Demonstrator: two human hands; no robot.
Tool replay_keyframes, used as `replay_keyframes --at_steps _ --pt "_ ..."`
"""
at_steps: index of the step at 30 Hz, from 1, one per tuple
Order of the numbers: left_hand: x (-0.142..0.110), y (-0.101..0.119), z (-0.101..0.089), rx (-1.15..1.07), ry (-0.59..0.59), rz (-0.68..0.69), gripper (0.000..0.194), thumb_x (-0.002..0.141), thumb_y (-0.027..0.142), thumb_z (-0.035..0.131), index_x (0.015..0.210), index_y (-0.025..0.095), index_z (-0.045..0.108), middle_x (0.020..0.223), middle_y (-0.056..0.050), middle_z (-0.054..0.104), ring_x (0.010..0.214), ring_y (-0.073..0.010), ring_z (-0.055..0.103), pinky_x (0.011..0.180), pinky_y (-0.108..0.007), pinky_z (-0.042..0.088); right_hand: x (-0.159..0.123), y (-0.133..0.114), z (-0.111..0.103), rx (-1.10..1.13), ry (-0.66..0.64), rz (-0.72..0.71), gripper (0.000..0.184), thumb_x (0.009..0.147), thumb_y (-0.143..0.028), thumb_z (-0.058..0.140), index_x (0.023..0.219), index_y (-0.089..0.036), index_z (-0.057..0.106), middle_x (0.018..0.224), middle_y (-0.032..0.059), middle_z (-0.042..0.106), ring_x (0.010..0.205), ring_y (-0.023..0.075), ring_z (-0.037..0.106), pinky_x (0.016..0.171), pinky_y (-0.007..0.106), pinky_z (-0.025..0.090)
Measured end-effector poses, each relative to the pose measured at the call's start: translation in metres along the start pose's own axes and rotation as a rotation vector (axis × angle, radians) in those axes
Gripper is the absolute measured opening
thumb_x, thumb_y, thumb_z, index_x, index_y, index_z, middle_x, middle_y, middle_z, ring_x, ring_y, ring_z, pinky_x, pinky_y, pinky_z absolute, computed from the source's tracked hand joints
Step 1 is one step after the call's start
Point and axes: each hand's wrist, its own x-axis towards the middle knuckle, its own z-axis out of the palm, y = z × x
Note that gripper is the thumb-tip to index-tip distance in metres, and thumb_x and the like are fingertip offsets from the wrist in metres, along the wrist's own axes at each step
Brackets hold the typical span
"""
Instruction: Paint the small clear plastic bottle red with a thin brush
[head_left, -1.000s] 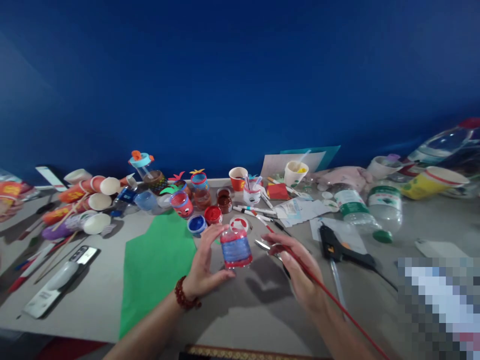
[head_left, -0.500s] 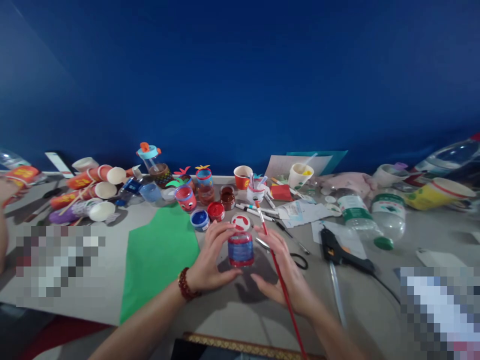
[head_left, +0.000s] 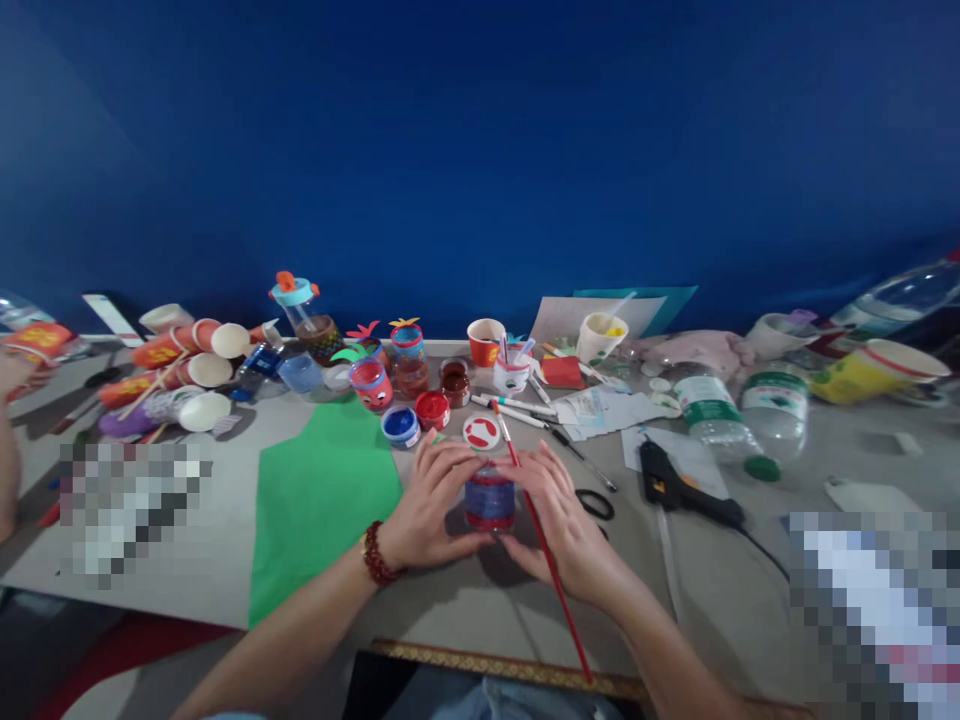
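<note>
A small cut-off plastic bottle (head_left: 490, 498), painted blue with red bands, stands on the grey table (head_left: 480, 600) between both my hands. My left hand (head_left: 431, 505), with a red bead bracelet at the wrist, wraps round its left side. My right hand (head_left: 559, 515) cups its right side and also carries a long red paintbrush (head_left: 541, 548) that slants from near my lap up past the bottle. Just beyond the bottle lie a white lid with red paint (head_left: 481, 432), an open blue paint pot (head_left: 400, 425) and a red paint pot (head_left: 432, 409).
A green paper sheet (head_left: 322, 505) lies left of my hands. Black scissors (head_left: 595, 503) and a black glue gun (head_left: 679, 488) lie to the right, with plastic bottles (head_left: 739, 420) behind. Decorated jars, paper cups and markers crowd the back edge by the blue wall.
My hands have lowered the bottle to the table and drawn it nearer. My right hand came in against the bottle's right side, and the brush swung more upright.
</note>
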Motion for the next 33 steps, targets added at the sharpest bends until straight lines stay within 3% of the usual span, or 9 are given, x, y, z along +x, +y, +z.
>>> replay_keyframes --at_steps 3,8,11,15,23,28,33 --pt "-0.001 -0.001 0.0 -0.031 0.036 0.015 0.097 0.082 0.069 0.073 0.157 0.022 0.034 0.135 -0.017 0.063 0.128 -0.0366 0.058 0.123 -0.069 0.026 -0.002 -0.001 -0.002 0.068 -0.012 0.027 0.067 0.086 -0.017 0.068 0.147 -0.023 0.041 0.134 0.0154 0.066 0.131 0.0338 0.061 0.123 0.065 0.033" --pt "-0.001 -0.006 -0.005 -0.165 0.056 -0.007 0.123 0.068 0.078 0.08 0.162 0.023 0.021 0.143 -0.021 0.057 0.137 -0.0425 0.053 0.121 -0.07 0.029 -0.01 -0.001 -0.005 0.227 -0.019 0.185 0.071 0.085 -0.025 0.076 0.147 -0.028 0.04 0.143 0.0154 0.059 0.147 0.039 0.047 0.118 0.058 0.043" --pt "0.001 -0.009 -0.008 -0.231 0.024 -0.032 0.117 0.071 0.078 0.077 0.16 0.024 0.024 0.147 -0.021 0.055 0.141 -0.042 0.051 0.122 -0.07 0.029 -0.011 0.0 -0.004 0.34 0.019 0.237 0.075 0.083 -0.026 0.079 0.147 -0.03 0.04 0.143 0.0133 0.057 0.14 0.035 0.055 0.112 0.049 0.05" --pt "0.004 -0.011 -0.01 -0.319 -0.007 -0.048 0.1 0.072 0.076 0.078 0.151 0.026 0.041 0.14 -0.017 0.06 0.135 -0.0392 0.056 0.124 -0.068 0.029 -0.008 0.001 -0.003 0.39 0.055 0.238 0.075 0.083 -0.026 0.081 0.146 -0.032 0.042 0.139 0.0108 0.059 0.134 0.0307 0.06 0.11 0.043 0.052" --pt "0.001 -0.01 -0.009 -0.236 0.056 -0.039 0.099 0.07 0.074 0.081 0.148 0.023 0.045 0.134 -0.016 0.06 0.13 -0.0381 0.058 0.122 -0.067 0.031 -0.005 0.001 -0.005 0.334 0.023 0.21 0.074 0.084 -0.027 0.081 0.146 -0.032 0.042 0.142 0.0118 0.059 0.139 0.0318 0.056 0.115 0.049 0.047" --pt "0.002 -0.007 -0.009 -0.191 0.061 -0.04 0.091 0.078 0.075 0.073 0.147 0.023 0.045 0.135 -0.016 0.057 0.13 -0.037 0.055 0.123 -0.066 0.029 -0.007 0.003 -0.002 0.289 -0.015 0.215 0.076 0.084 -0.032 0.082 0.147 -0.031 0.04 0.146 0.0142 0.058 0.145 0.0357 0.051 0.121 0.058 0.039" --pt "0.001 -0.005 -0.008 -0.095 0.059 -0.053 0.092 0.079 0.077 0.069 0.149 0.022 0.044 0.135 -0.017 0.057 0.131 -0.0376 0.054 0.122 -0.065 0.03 -0.007 0.005 -0.001 0.224 -0.034 0.184 0.081 0.086 -0.031 0.08 0.152 -0.031 0.034 0.152 0.0161 0.054 0.147 0.0377 0.047 0.12 0.061 0.04"
